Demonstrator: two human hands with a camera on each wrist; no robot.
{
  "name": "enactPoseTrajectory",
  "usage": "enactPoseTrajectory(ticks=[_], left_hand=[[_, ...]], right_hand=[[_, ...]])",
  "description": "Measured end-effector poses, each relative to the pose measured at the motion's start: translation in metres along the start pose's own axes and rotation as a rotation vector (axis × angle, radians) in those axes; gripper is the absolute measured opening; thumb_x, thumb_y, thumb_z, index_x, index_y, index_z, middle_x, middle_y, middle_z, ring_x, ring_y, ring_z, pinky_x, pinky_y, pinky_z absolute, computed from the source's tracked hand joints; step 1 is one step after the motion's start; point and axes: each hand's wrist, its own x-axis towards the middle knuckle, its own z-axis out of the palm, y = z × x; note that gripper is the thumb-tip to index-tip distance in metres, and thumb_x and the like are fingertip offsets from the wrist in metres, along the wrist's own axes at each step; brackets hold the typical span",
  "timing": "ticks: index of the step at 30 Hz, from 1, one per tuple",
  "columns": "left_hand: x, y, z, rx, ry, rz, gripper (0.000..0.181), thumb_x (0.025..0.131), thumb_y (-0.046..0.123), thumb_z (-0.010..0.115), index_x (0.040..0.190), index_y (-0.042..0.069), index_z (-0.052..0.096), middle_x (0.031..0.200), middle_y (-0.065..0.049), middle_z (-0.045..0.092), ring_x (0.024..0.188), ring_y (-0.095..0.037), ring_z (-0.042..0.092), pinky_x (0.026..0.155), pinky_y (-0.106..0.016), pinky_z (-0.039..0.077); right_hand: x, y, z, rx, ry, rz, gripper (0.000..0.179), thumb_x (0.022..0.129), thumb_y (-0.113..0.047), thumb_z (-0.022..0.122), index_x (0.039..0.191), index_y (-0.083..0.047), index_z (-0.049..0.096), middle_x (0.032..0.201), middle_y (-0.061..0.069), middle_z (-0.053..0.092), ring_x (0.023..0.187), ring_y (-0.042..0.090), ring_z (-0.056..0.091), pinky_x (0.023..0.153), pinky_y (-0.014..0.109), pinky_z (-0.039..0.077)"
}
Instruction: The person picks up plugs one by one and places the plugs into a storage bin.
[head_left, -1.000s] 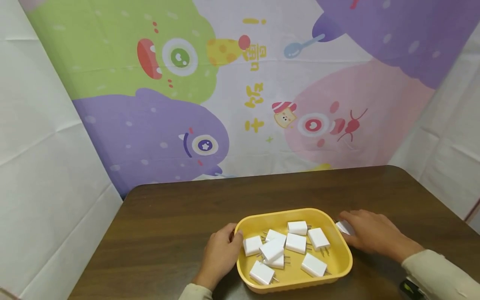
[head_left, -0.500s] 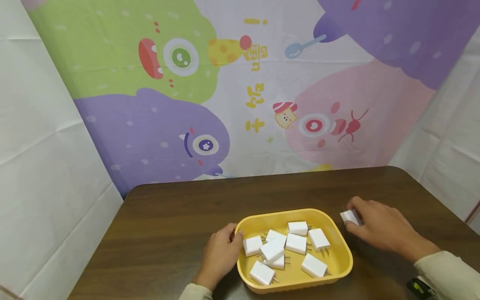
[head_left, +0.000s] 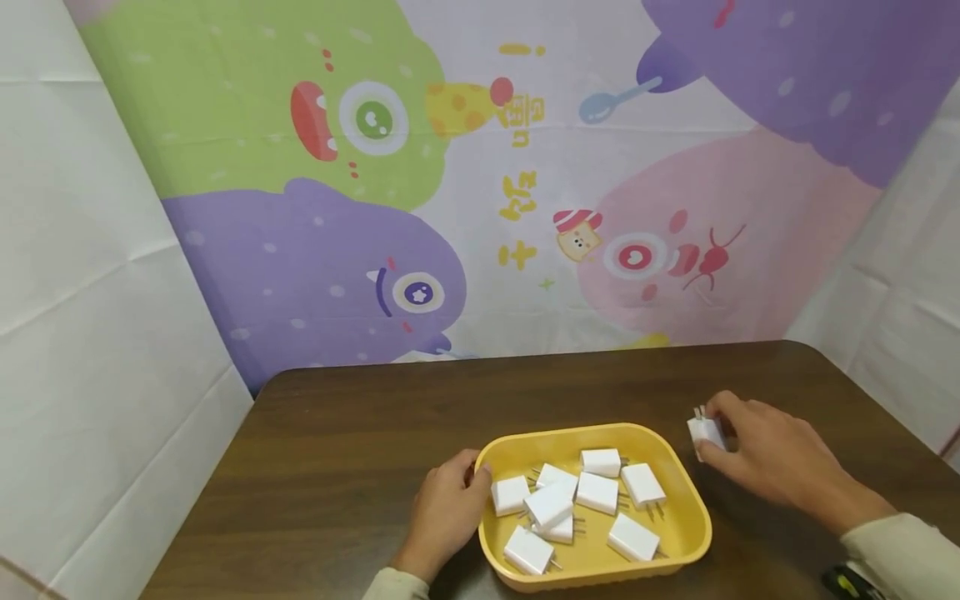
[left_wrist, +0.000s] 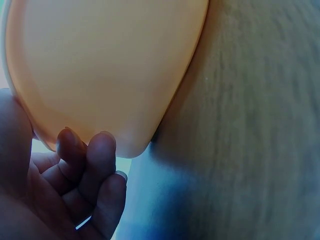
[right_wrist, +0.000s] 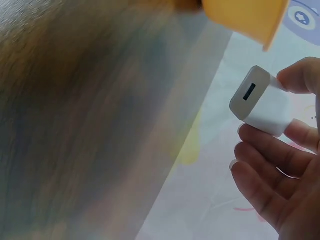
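Note:
A yellow plastic basket point(head_left: 688, 533) stands near the front of the table with several white charger plugs point(head_left: 632, 537) lying in it, their metal prongs pointing various ways. At its left end my left hand point(head_left: 448, 508) grips the rim, thumb on the inner side; the left wrist view has the fingers curled against the basket's outer wall point(left_wrist: 110, 70). To the right of the basket, my right hand point(head_left: 776, 454) pinches one white charger plug point(head_left: 706, 435) between thumb and fingers, prongs pointing away from me. Its USB slot face point(right_wrist: 249, 92) shows in the right wrist view.
The dark wooden table point(head_left: 360, 433) has rounded far corners. Behind it hangs a cartoon-printed cloth point(head_left: 517, 317), and white cloth point(head_left: 112, 333) hangs at both sides. A dark band point(head_left: 851, 582) is on the right wrist.
My right hand has moved right, away from the basket's edge, with the charger plug. The plug has turned so its prongs now show upward in the view. My left hand stays on the rim.

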Motion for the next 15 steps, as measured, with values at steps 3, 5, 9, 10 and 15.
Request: enactPoseTrajectory(ticks=[3, 5, 9, 10, 15], left_hand=[[0.000, -0.001, 0.001, 0.003, -0.001, 0.000, 0.018, 0.096, 0.027, 0.060, 0.106, 0.017, 0.073, 0.073, 0.009, 0.056, 0.067, -0.013, 0.053, 0.062, -0.035, 0.040], [0.000, -0.001, 0.001, 0.002, -0.003, -0.002, 0.018, 0.096, 0.027, 0.060, 0.106, 0.017, 0.073, 0.074, 0.009, 0.057, 0.068, -0.013, 0.053, 0.062, -0.035, 0.041], [0.000, -0.001, 0.002, 0.001, -0.003, -0.002, 0.019, 0.097, 0.027, 0.060, 0.107, 0.018, 0.073, 0.074, 0.009, 0.057, 0.068, -0.013, 0.053, 0.062, -0.036, 0.041], [0.000, -0.001, 0.002, 0.000, -0.001, -0.001, 0.019, 0.096, 0.027, 0.060, 0.106, 0.018, 0.073, 0.074, 0.009, 0.058, 0.068, -0.013, 0.054, 0.062, -0.036, 0.041], [-0.001, -0.001, 0.001, -0.002, 0.008, 0.002, 0.019, 0.096, 0.027, 0.060, 0.106, 0.018, 0.073, 0.074, 0.009, 0.057, 0.069, -0.013, 0.054, 0.063, -0.036, 0.042]], right_hand=[[-0.001, -0.004, -0.003, 0.029, -0.001, 0.017, 0.040, 0.082, -0.044, 0.078, 0.103, -0.018, 0.056, 0.088, -0.002, 0.065, 0.074, 0.013, 0.060, 0.060, 0.040, 0.049], [-0.001, -0.007, -0.005, 0.054, -0.005, 0.022, 0.039, 0.084, -0.045, 0.077, 0.102, -0.018, 0.056, 0.090, -0.002, 0.067, 0.077, 0.016, 0.063, 0.063, 0.043, 0.051], [-0.001, -0.016, -0.009, 0.090, -0.016, 0.018, 0.036, 0.085, -0.044, 0.077, 0.102, -0.019, 0.057, 0.093, -0.001, 0.069, 0.081, 0.017, 0.065, 0.067, 0.046, 0.052], [0.000, -0.018, -0.010, 0.092, -0.016, 0.013, 0.036, 0.085, -0.044, 0.077, 0.102, -0.019, 0.057, 0.093, -0.002, 0.069, 0.082, 0.016, 0.065, 0.067, 0.045, 0.052], [0.001, -0.029, -0.012, 0.110, -0.010, -0.021, 0.036, 0.084, -0.042, 0.078, 0.102, -0.018, 0.059, 0.093, -0.003, 0.069, 0.083, 0.016, 0.065, 0.068, 0.045, 0.053]])
